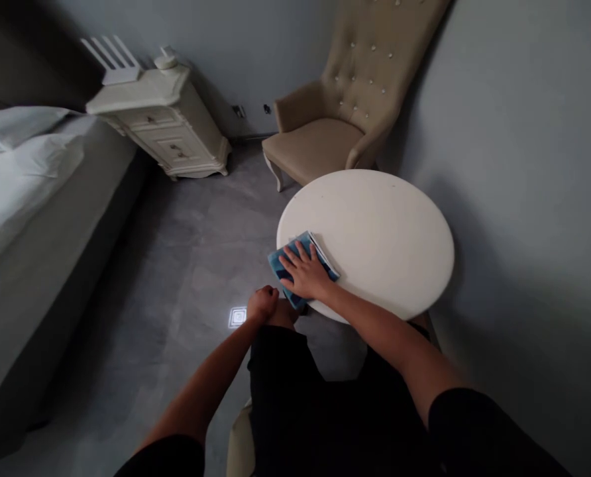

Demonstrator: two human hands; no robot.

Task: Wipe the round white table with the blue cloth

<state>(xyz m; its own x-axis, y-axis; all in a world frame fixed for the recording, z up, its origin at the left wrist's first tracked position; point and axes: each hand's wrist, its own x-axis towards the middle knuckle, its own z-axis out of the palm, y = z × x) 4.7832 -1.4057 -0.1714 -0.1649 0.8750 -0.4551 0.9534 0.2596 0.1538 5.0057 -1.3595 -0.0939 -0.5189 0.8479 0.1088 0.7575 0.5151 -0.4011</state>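
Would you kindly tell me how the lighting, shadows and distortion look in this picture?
In the head view, light is dim, though a square on the floor shines brightly; in the head view, soft shadow falls on the wall right of the table; also in the head view, the armchair and nightstand lean outward.

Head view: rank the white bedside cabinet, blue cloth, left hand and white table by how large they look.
1. White table
2. White bedside cabinet
3. Blue cloth, partly covered by the right hand
4. Left hand, closed in a fist
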